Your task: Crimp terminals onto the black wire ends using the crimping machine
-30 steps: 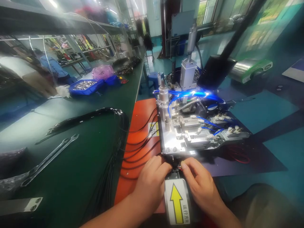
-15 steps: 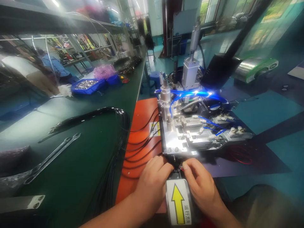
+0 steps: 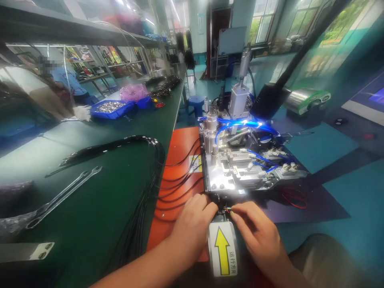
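Well, a long green bench runs away down the workshop, with windows at the far end and shelving above on the left. A pair of wrenches lies on it, and further off stand a blue tray of metal parts and a pink bag; a co-worker's gloved hand rests by the tray. An orange mat sits at the bench's edge, crossed by black cables, and a metal machine with blue air hoses stands just beside it.

The edges of the view are smeared, and the spot where the fingers meet is small and shadowed.

The left hand has its fingers curled down at the machine's front edge; whether it grips anything I cannot tell. The right hand has thumb and forefinger closed in a tight pinch on the wire ends. These are thin strands, a glint of red and green showing, lying between both hands right at the machine's front lip, just above a yellow arrow label.
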### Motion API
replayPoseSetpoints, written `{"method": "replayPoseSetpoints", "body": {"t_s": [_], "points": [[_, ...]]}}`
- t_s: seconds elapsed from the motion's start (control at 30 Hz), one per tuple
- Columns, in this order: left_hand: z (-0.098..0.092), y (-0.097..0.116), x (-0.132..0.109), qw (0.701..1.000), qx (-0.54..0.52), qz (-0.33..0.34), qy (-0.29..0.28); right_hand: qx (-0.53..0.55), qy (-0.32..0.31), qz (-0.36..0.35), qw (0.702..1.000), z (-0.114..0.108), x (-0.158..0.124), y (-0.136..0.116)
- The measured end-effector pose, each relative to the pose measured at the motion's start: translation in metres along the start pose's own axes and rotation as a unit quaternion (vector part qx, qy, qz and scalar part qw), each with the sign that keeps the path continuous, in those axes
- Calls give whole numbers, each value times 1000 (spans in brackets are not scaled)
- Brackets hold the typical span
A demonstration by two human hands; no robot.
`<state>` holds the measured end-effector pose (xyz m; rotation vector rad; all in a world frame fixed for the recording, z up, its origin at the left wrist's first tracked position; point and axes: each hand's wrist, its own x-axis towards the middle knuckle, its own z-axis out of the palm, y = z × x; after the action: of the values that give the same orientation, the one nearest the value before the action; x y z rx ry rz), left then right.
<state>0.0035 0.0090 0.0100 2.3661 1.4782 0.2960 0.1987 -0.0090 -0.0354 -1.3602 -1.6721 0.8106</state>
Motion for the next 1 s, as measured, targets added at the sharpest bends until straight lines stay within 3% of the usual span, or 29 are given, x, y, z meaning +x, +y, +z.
{"method": "replayPoseSetpoints", "body": {"t_s": [0.13, 0.37, 1.0], "points": [[-2, 2, -1, 1000, 16, 8, -8, -24, -4, -63, 998, 2, 1, -7], [-3, 4, 0, 999, 34, 22, -12, -53, -18, -75, 996, 1, 4, -10], [-4, 4, -1, 998, 58, 28, 2, -80, 5, 17, 997, 13, 3, -4]]}}
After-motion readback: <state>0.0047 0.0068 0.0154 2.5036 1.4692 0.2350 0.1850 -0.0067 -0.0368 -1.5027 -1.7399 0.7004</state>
